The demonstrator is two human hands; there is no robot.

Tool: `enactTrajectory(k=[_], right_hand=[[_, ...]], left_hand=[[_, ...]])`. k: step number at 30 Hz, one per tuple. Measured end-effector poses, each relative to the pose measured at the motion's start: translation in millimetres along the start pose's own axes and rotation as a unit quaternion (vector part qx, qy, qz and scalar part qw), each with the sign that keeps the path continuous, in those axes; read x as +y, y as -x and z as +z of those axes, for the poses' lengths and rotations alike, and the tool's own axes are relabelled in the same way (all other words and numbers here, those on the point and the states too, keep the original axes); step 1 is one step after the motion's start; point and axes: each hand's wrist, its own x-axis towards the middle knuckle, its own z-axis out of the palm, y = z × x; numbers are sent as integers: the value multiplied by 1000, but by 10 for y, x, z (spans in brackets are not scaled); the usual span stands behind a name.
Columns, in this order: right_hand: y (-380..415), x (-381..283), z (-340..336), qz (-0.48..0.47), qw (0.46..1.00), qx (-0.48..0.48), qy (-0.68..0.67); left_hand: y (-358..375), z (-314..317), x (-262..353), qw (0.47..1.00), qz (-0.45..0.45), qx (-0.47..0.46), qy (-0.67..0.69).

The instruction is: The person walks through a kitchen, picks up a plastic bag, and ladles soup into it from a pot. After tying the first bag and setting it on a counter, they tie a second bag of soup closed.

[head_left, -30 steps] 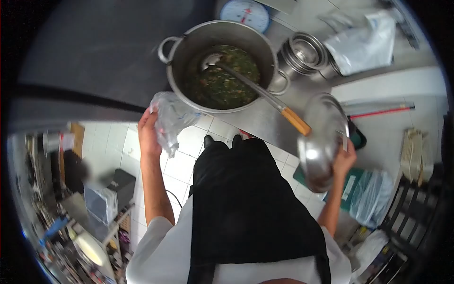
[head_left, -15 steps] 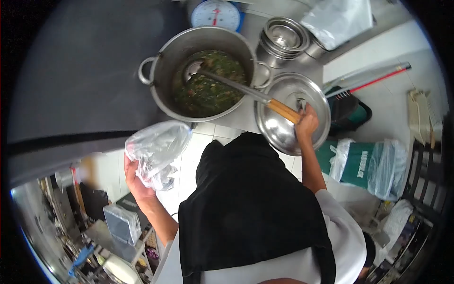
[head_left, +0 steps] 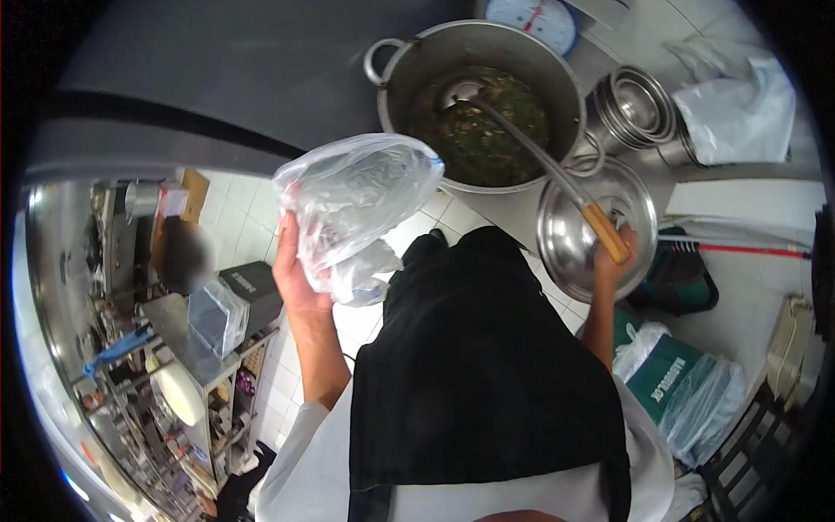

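Observation:
My left hand (head_left: 300, 270) is wrapped around a clear plastic bag (head_left: 365, 191), whose wide mouth points up and to the right. At the right, my right hand (head_left: 616, 252) is at the metal lid (head_left: 565, 235), by its handle and the wooden end of the ladle (head_left: 603, 230); its fingers are partly hidden, and it seems to grip the lid handle. The ladle's bowl lies in a green soup with leaves (head_left: 496, 130) inside a large metal pot (head_left: 483, 185). Its shaft leans over the pot's right rim.
Beside the pot are a dial scale (head_left: 532, 22), stacked metal bowls (head_left: 639, 104) and plastic bags (head_left: 739, 109). A green bag (head_left: 665, 374) and a red-handled tool (head_left: 748, 250) are at right. A metal table (head_left: 174, 313) stands at left, with a person partly visible behind it.
The view has turned, so the pot and lid appear farther right. The plastic bag in my left hand is higher and its mouth is nearer the pot. My right hand remains at the lid.

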Motion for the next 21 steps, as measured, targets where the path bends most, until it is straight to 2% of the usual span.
enactTrajectory(k=[3,4,5,6,7,8,9,10,13,15,16,19,21], right_hand=[[-132,-420,-576,-76,996,-7,53],[-98,-470,-673,-52,981,-183,-25],[-129,-549,-754,-27,930,-353,-98],[-177,-878,-937,-13,852,-456,-256],[-188,-1347,-1196,7,738,-542,-402],[-242,-1753,-1387,16,626,-586,-515],[-347,-2155,-1537,-19,590,-605,-534],[-338,-2453,-1484,-40,529,-605,-594],[-275,-3162,-1155,-60,487,-588,-643],[-315,-3463,-1041,102,458,-638,-611],[-369,-3521,-1130,108,445,-668,-587],[-458,-3639,-1431,108,405,-685,-596],[-506,-3659,-1514,95,398,-691,-596]], left_hand=[[45,-109,-36,998,-17,-46,44],[69,-91,-51,999,-16,-34,34],[83,-75,-54,999,-7,-29,37],[106,-55,-54,999,5,-41,-17],[133,-21,-56,996,13,-54,-73],[153,56,-60,992,21,-52,-111],[160,25,-63,992,20,-52,-112],[197,-24,-79,988,4,-61,-140],[313,15,-55,979,5,-41,-201],[293,-31,52,919,79,99,-374],[289,-66,57,871,149,163,-439],[382,-65,161,839,198,238,-448],[460,-28,191,846,205,244,-427]])
